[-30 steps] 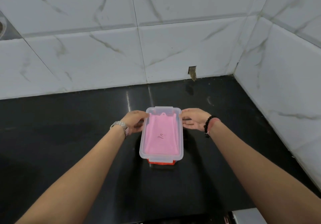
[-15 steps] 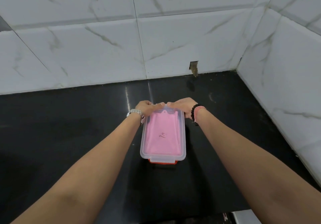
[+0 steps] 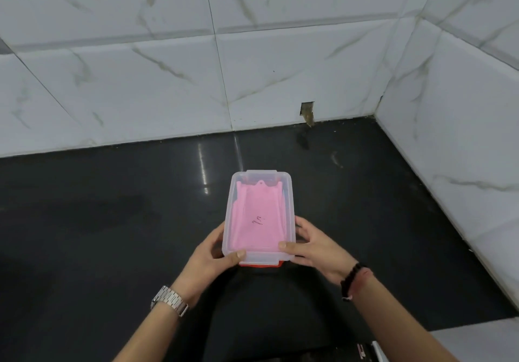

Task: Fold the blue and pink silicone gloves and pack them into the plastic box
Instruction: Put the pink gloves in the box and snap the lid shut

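Observation:
A clear plastic box [image 3: 291,193] with its translucent lid on rests on the black counter, an orange clasp [image 3: 259,265] showing at its near end. Through the lid I see a folded pink silicone glove [image 3: 259,218] lying flat inside. No blue glove shows; it may be hidden under the pink one. My left hand [image 3: 209,257] grips the near left corner, thumb on the lid. My right hand [image 3: 314,249] grips the near right corner, thumb on the lid too.
The black counter [image 3: 112,221] meets white marble-tiled walls at the back [image 3: 168,81] and on the right [image 3: 463,123]. A small notch [image 3: 307,110] is cut in the back wall's bottom tile. A pale edge [image 3: 477,339] shows at the lower right.
Both hands have moved from the far end of the box to its near end, and now clasp the near corners. The box itself has stayed in place.

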